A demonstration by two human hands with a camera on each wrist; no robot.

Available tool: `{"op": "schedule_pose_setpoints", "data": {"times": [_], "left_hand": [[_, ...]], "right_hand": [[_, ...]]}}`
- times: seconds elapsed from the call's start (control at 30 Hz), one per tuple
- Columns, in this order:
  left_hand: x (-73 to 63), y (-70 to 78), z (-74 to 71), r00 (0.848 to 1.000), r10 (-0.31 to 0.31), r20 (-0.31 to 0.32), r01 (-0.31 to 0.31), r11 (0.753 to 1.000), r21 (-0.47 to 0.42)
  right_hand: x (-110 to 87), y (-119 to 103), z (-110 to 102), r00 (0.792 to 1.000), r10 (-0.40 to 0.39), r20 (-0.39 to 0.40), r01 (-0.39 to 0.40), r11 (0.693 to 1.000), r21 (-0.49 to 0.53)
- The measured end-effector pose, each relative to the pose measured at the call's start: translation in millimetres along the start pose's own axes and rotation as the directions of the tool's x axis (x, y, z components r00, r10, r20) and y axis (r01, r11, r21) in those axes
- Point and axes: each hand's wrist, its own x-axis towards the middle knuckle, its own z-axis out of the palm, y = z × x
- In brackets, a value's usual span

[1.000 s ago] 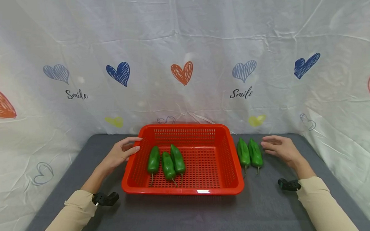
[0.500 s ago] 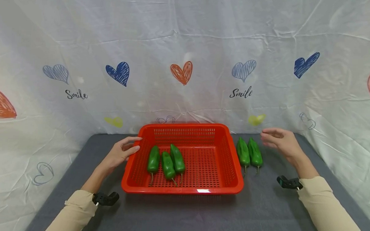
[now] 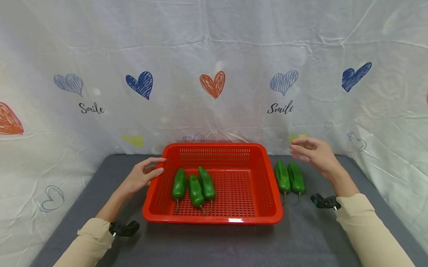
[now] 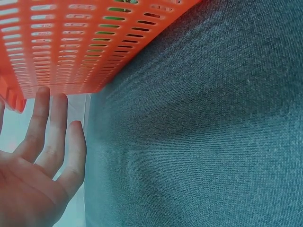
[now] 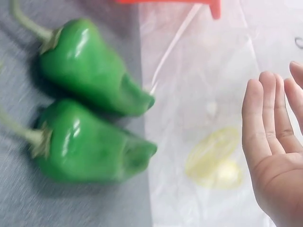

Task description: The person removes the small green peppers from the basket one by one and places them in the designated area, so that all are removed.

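Observation:
In the head view, a red plastic basket (image 3: 232,219) with a slotted base holds three green chili peppers (image 3: 196,192). My left hand (image 3: 139,179) rests against its left rim with the index finger and thumb. In the left wrist view, the other fingers (image 4: 57,125) stretch loosely beside the basket's slotted wall. Right of the basket, two more green peppers (image 3: 296,179) lie side by side with their stems toward me. My right hand (image 3: 316,154) hovers beyond their tips with relaxed fingers, holding nothing. The right wrist view shows a gap between that hand and both peppers (image 5: 90,146).
A dark grey cloth (image 3: 210,251) covers the table. Behind it hangs a white sheet (image 3: 245,52) printed with hearts. Black wrist cameras are strapped on both wrists, the left camera (image 3: 125,228) near the basket's front left corner.
My right hand has risen and moved left, from beside the two loose peppers to above their tips. The left hand, the basket and the peppers have stayed in place.

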Motion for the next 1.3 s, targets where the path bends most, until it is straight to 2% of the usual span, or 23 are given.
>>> {"op": "schedule_pose_setpoints", "data": {"times": [0.3, 0.57, 0.73, 1.0, 1.3], "left_hand": [[0.7, -1.0, -0.7, 1.0, -0.003, 0.001, 0.003, 1.0, -0.015], [-0.8, -0.5, -1.1, 1.0, 0.006, 0.004, -0.006, 1.0, -0.03], [-0.5, -0.8, -0.9, 1.0, 0.01, 0.003, -0.01, 0.999, -0.031], [0.0, -0.9, -0.5, 1.0, 0.004, 0.0, -0.004, 1.0, -0.026], [2.9, -4.2, -0.2, 1.0, -0.004, 0.0, 0.004, 1.0, -0.03]], "right_hand": [[11.9, -16.9, 21.4, 0.997, -0.056, 0.052, 0.057, 0.998, -0.009], [22.9, -30.4, 41.1, 0.995, -0.052, 0.084, 0.053, 0.999, -0.005], [31.1, -40.7, 55.4, 0.992, -0.077, 0.103, 0.078, 0.997, -0.004], [42.5, -53.7, 80.1, 0.978, -0.135, 0.158, 0.134, 0.991, 0.021], [50.3, -62.7, 111.7, 0.969, -0.157, 0.19, 0.144, 0.986, 0.082]]}}
